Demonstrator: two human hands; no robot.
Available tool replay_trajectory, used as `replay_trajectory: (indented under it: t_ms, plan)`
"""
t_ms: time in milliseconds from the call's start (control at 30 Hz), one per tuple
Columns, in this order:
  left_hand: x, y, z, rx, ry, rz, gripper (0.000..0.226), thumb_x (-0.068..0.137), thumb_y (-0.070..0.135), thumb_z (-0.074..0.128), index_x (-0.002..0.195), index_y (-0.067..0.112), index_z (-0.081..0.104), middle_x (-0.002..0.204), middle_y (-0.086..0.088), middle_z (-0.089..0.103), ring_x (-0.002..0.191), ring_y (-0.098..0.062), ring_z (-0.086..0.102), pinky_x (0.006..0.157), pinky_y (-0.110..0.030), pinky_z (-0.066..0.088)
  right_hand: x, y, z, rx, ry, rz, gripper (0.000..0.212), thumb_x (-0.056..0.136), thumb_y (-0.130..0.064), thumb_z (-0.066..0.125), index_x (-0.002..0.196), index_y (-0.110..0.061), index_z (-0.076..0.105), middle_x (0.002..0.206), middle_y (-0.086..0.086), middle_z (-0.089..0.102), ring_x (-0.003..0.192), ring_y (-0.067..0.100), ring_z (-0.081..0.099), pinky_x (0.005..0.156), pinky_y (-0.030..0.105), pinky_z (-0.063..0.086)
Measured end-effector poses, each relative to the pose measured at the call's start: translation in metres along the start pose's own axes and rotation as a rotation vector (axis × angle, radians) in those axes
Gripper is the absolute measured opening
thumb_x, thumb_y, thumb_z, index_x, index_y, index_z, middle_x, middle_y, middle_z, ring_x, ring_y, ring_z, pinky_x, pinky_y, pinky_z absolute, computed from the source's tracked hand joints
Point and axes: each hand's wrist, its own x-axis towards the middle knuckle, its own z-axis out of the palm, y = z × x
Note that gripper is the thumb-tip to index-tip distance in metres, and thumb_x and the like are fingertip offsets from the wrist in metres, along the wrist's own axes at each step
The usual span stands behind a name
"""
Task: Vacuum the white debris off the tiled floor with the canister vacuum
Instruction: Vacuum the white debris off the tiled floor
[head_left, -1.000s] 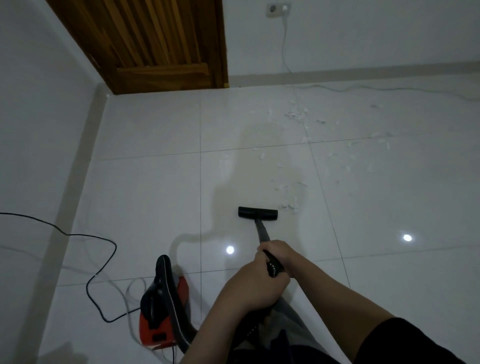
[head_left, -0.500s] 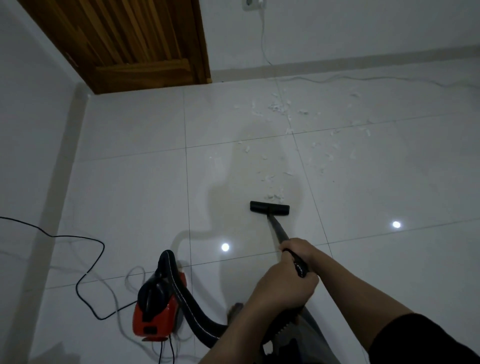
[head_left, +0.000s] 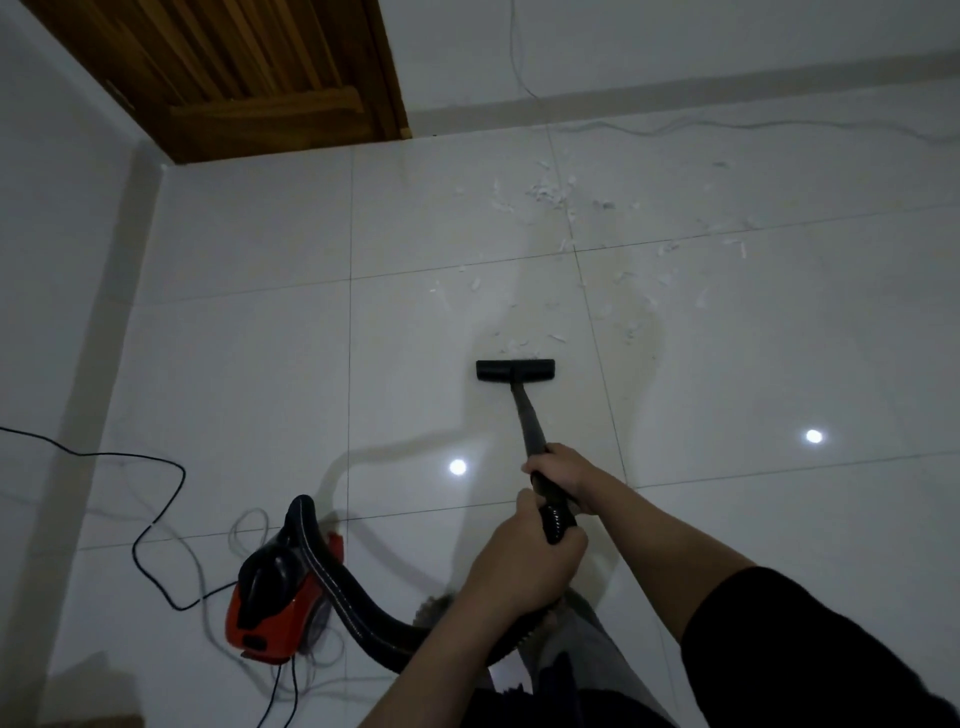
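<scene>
A black floor nozzle (head_left: 515, 370) rests flat on the white tiled floor (head_left: 249, 395), with a few white scraps touching its far edge. More white debris (head_left: 550, 192) is scattered beyond it, toward the back wall and to the right. The black wand (head_left: 529, 421) runs from the nozzle back to my hands. My right hand (head_left: 563, 475) grips the wand higher up; my left hand (head_left: 524, 561) grips the ribbed handle just below. The black hose (head_left: 332, 587) curves from the handle to the red and black canister vacuum (head_left: 275, 603), low on the left.
A black power cord (head_left: 156, 519) loops over the floor left of the canister. A white cable (head_left: 727, 124) runs along the back wall. A wooden door (head_left: 260, 78) stands at the back left corner. The left wall (head_left: 47, 260) is close. My legs are under my arms.
The nozzle has slid forward into the nearest scraps, and those by its far edge look fewer. The canister and hose sit more fully in view as my head shifted.
</scene>
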Motion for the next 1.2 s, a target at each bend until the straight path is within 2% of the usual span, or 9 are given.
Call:
replay_trajectory:
  t_ms: [167, 333, 433, 533, 600, 700, 767, 1000, 1200]
  plan:
    - [0.023, 0.023, 0.018, -0.038, 0.031, -0.016, 0.026, 0.094, 0.042, 0.049, 0.113, 0.027, 0.041, 0.089, -0.002, 0.066, 0.064, -0.012, 0.056, 0.057, -0.028, 0.043, 0.017, -0.009, -0.035, -0.008, -0.031, -0.01, 0.025, 0.094, -0.017, 0.058, 0.115, -0.009, 0.047, 0.09, 0.01, 0.057, 0.072, 0.021, 0.057, 0.059, 0.031, 0.048]
    - [0.039, 0.039, 0.025, -0.172, 0.037, -0.041, 0.024, 0.094, 0.039, 0.053, 0.113, 0.029, 0.041, 0.081, -0.006, 0.07, 0.053, -0.012, 0.06, 0.048, -0.022, 0.047, 0.04, -0.009, -0.056, 0.076, -0.057, -0.01, 0.049, 0.093, -0.02, 0.063, 0.135, -0.014, 0.039, 0.104, 0.01, 0.058, 0.085, 0.024, 0.061, 0.075, 0.039, 0.054]
    - [0.051, 0.048, 0.024, -0.16, 0.059, -0.052, 0.032, 0.093, 0.037, 0.055, 0.119, 0.024, 0.043, 0.083, -0.002, 0.07, 0.059, -0.013, 0.064, 0.045, -0.016, 0.047, 0.056, -0.011, -0.063, 0.139, -0.061, -0.016, 0.064, 0.091, -0.021, 0.065, 0.146, -0.017, 0.034, 0.104, 0.01, 0.061, 0.087, 0.025, 0.062, 0.083, 0.043, 0.055]
    - [0.066, 0.056, 0.02, -0.086, 0.079, -0.051, 0.064, 0.083, 0.054, 0.053, 0.134, 0.02, 0.038, 0.118, -0.007, 0.066, 0.081, -0.011, 0.07, 0.063, -0.022, 0.053, 0.066, -0.02, -0.072, 0.237, -0.071, 0.007, 0.073, 0.091, -0.017, 0.066, 0.153, -0.02, 0.027, 0.096, 0.011, 0.064, 0.072, 0.021, 0.064, 0.067, 0.034, 0.056]
    - [0.077, 0.063, 0.018, -0.081, 0.073, -0.054, 0.072, 0.084, 0.053, 0.053, 0.143, 0.018, 0.031, 0.122, -0.01, 0.065, 0.091, -0.017, 0.068, 0.07, -0.029, 0.052, 0.073, -0.028, -0.08, 0.252, -0.071, 0.005, 0.072, 0.093, -0.012, 0.064, 0.153, -0.018, 0.026, 0.091, 0.012, 0.063, 0.063, 0.018, 0.063, 0.052, 0.026, 0.053]
    - [0.095, 0.073, 0.01, -0.114, 0.084, -0.04, 0.044, 0.091, 0.043, 0.054, 0.128, 0.023, 0.04, 0.093, -0.001, 0.068, 0.07, -0.013, 0.063, 0.067, -0.037, 0.052, 0.089, -0.046, -0.088, 0.208, -0.058, -0.01, 0.078, 0.09, -0.017, 0.067, 0.155, -0.02, 0.024, 0.107, 0.012, 0.061, 0.08, 0.022, 0.063, 0.066, 0.034, 0.054]
    - [0.109, 0.081, 0.001, -0.123, 0.089, -0.038, 0.03, 0.09, 0.042, 0.054, 0.114, 0.028, 0.043, 0.087, -0.002, 0.068, 0.065, -0.014, 0.062, 0.072, -0.042, 0.055, 0.098, -0.062, -0.093, 0.189, -0.055, -0.007, 0.08, 0.088, -0.021, 0.069, 0.154, -0.023, 0.024, 0.116, 0.013, 0.06, 0.087, 0.024, 0.063, 0.075, 0.038, 0.055]
    - [0.156, 0.121, -0.037, -0.112, 0.088, -0.025, 0.031, 0.092, 0.041, 0.053, 0.117, 0.028, 0.042, 0.085, -0.002, 0.068, 0.062, -0.015, 0.059, 0.069, -0.039, 0.054, 0.132, -0.123, -0.117, 0.118, -0.06, -0.004, 0.072, 0.086, -0.022, 0.068, 0.149, -0.019, 0.033, 0.105, 0.012, 0.061, 0.083, 0.026, 0.063, 0.072, 0.04, 0.054]
    - [0.184, 0.147, -0.071, -0.091, 0.06, -0.043, 0.035, 0.091, 0.041, 0.051, 0.121, 0.027, 0.04, 0.083, -0.004, 0.07, 0.056, -0.016, 0.061, 0.072, -0.041, 0.056, 0.149, -0.167, -0.127, 0.105, -0.057, 0.019, 0.076, 0.09, -0.023, 0.065, 0.154, -0.025, 0.024, 0.116, 0.012, 0.06, 0.086, 0.025, 0.064, 0.073, 0.039, 0.056]
